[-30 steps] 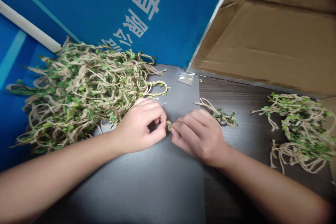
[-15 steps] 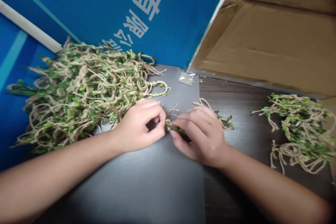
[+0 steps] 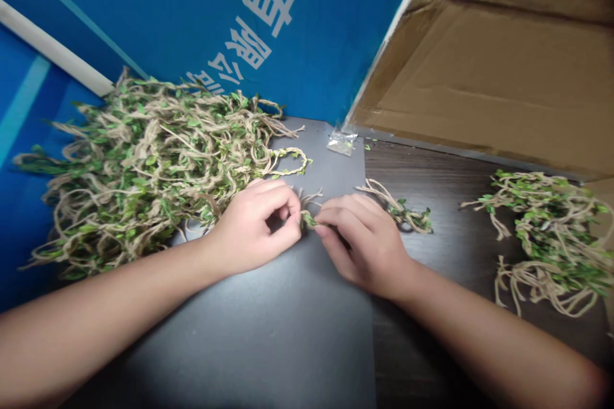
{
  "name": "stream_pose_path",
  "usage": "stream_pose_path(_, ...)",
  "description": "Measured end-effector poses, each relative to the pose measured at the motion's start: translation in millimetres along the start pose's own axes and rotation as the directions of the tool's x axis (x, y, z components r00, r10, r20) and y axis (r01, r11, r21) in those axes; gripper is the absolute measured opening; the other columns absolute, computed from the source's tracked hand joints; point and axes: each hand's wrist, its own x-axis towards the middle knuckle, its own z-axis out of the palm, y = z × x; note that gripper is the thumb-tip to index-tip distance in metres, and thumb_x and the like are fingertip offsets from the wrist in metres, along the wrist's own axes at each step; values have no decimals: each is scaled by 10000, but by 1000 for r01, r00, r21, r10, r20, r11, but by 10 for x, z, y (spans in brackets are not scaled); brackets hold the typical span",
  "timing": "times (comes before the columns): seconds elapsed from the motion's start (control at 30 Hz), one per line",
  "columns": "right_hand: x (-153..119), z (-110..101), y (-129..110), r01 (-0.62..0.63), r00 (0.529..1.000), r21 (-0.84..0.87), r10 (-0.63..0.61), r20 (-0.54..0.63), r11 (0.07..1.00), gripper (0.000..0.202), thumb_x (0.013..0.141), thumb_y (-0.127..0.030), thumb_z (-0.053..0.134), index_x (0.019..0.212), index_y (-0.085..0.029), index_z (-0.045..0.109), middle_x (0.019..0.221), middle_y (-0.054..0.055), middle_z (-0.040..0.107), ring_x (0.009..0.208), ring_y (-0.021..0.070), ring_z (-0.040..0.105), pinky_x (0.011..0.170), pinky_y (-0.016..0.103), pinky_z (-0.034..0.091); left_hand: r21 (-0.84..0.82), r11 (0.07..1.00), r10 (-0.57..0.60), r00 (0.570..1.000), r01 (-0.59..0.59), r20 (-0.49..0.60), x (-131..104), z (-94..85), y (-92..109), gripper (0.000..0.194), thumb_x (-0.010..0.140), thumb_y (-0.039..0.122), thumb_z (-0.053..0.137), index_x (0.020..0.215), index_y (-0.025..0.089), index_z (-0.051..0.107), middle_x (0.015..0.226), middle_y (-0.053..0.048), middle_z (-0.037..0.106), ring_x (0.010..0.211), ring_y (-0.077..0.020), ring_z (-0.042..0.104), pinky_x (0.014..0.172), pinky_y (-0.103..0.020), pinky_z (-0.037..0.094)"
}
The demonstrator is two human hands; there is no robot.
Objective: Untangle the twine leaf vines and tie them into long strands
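Note:
Between my two hands runs a short piece of leafy twine (image 3: 309, 220), beige cord with small green leaves. My left hand (image 3: 261, 225) pinches its left end between thumb and forefinger. The fingertips of my right hand (image 3: 362, 239) close on its other end. Thin loose cord ends stick up just behind it. Past my right knuckles lies more leafy twine (image 3: 407, 214); whether it joins the held piece is hidden by the hand. A large heap of leafy twine (image 3: 158, 166) rises behind my left hand.
A smaller pile of leafy twine (image 3: 551, 230) lies at the right on the dark wood surface (image 3: 451, 275). A clear plastic bag (image 3: 342, 142) rests on the grey mat (image 3: 268, 345) near the blue printed wall (image 3: 326, 38). A cardboard sheet (image 3: 499, 77) stands at the back right.
My right hand has shifted slightly and its fingers have tightened toward the twine, so more of the leafy piece shows between the hands. The twine beyond it has moved a little right.

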Motion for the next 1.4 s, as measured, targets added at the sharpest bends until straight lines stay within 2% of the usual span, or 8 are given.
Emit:
stream_pose_path(0.13,11,-4,2,15,999,127,-8,-52,992,174,961,-55,607,1100,-159,604,1094,90,738,948,182,670,830,337,519,-8,1000,-5,1000,5,-18,0,-6,5,117,847,91,588,755,162,605,730,25,567,716,-112,525,718,-254,393)
stream_pose_path(0.23,14,1,4,42,996,163,-28,-87,986,228,954,-13,594,1120,-169,607,1092,73,747,942,161,679,844,314,530,-11,1000,-5,1000,5,-18,0,-1,6,112,839,83,585,764,162,611,734,25,573,722,-112,529,716,-252,392)
stream_pose_path(0.47,-19,40,36,1,1000,53,1,-24,999,458,964,-14,526,1399,-155,549,1082,104,688,935,193,625,823,341,542,-17,1000,-14,1000,14,-18,4,13,-12,101,845,95,583,769,158,607,734,21,572,716,-116,526,711,-257,396)
stream_pose_path(0.6,-29,44,47,-26,1000,52,26,-6,998,376,959,-44,557,1309,-173,601,1094,101,676,970,204,636,851,349,549,-23,999,-23,1000,23,-9,1,4,-4,108,851,96,582,770,160,615,733,22,569,725,-115,530,714,-255,394)
stream_pose_path(0.77,-4,35,43,-29,1000,135,29,-4,990,264,940,-61,599,1174,-180,624,1072,83,681,982,190,642,878,333,538,-27,999,-25,1000,26,5,5,-1,11,121,856,93,583,759,160,611,735,25,572,722,-111,527,725,-254,393)
stream_pose_path(0.97,7,11,19,-46,999,172,49,-13,984,225,940,-79,612,1133,-196,612,1031,66,684,938,180,640,847,332,530,-28,999,-26,1000,27,18,12,-5,9,124,853,86,584,759,162,609,740,26,581,727,-112,531,736,-256,394)
stream_pose_path(1.17,51,-40,-5,-90,990,229,113,-85,969,174,962,-88,587,1079,-216,580,979,46,666,909,161,627,807,314,521,-23,1000,-17,1000,18,18,14,-7,7,120,864,98,585,767,162,616,734,26,586,723,-114,534,733,-261,390)
stream_pose_path(1.4,49,-69,-12,-137,968,135,162,-193,981,181,930,-94,614,1063,-218,621,927,48,625,823,170,585,720,337,493,-44,999,21,999,-19,46,13,-15,12,107,847,101,589,765,167,610,725,22,563,699,-121,515,714,-266,394)
